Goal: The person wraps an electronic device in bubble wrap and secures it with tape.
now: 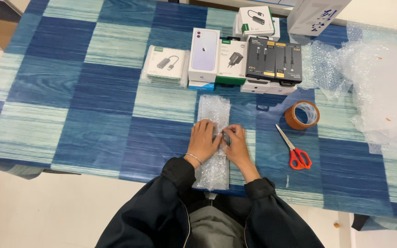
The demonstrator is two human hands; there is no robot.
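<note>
Head view: 2 hands (203,140) (238,143) on 1 bubble-wrap strip (213,110), 1 scissors (293,148), 1 tape roll (302,115).

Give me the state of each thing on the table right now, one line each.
Bubble wrap strip: flat on the table, both hands on its middle.
Left hand: pressing on the strip.
Right hand: pressing on the strip, a small item under its fingers.
Scissors: closed, lying flat.
Tape roll: lying untouched, tilted.
Boxes: closed, grouped at the far edge.
Loose bubble wrap: crumpled, at right.
</note>
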